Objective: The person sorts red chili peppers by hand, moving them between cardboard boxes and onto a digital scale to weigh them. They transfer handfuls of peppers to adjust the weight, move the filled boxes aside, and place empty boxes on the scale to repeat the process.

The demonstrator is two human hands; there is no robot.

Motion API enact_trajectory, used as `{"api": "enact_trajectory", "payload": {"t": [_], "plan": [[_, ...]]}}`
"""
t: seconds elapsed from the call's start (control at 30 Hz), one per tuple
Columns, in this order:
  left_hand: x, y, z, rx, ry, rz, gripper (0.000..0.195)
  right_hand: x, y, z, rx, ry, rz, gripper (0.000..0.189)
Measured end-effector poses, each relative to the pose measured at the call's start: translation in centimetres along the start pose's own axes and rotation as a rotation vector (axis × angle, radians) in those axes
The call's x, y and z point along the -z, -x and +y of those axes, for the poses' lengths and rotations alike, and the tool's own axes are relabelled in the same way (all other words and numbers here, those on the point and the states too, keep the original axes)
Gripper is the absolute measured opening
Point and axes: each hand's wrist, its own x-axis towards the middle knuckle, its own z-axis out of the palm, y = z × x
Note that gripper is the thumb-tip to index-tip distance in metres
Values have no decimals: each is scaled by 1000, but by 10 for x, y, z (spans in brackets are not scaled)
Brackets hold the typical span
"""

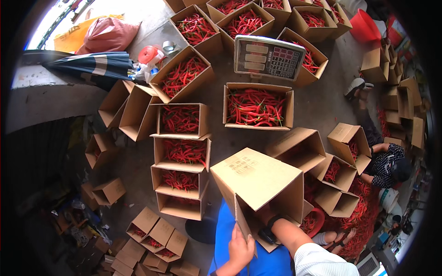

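Observation:
A tilted cardboard box, with printing on its upturned side, lies over my lap, its mouth towards me. The fingers of my left hand are shut on one of its flaps. My right forearm, with a black wristband, reaches into the box's mouth. The right hand itself is hidden in the shadow inside, so what it touches cannot be seen. Blue cloth covers my lap beneath the box. Straight ahead, an open box of red chillies sits below the display of a digital scale.
To the left, several open boxes holding chillies form a column. More filled boxes stand at the far side. Open boxes lean at right, near a large chilli heap. A co-worker sits beside that heap. A red basin is close by.

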Motion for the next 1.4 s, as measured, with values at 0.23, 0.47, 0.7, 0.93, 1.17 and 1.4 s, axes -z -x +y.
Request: {"api": "enact_trajectory", "payload": {"t": [0.23,0.47,0.7,0.93,1.17,1.4], "plan": [[-1,-8,2,11,30,8,57,0,-10,-2,31,-17,-10,45],[7,-23,7,3,73,70,49,14,-17,2,120,-23,-12,46],[8,-43,3,86,67,116,33,44,-18,-2,268,215,-375,24],[-3,-80,-22,105,153,179,40,127,-24,-10,295,198,-355,34],[-11,-116,-24,234,309,210,50,231,-19,-9,486,-77,-259,39],[-8,-131,-26,314,337,242,55,345,-55,-17,383,-532,-54,39]]}}
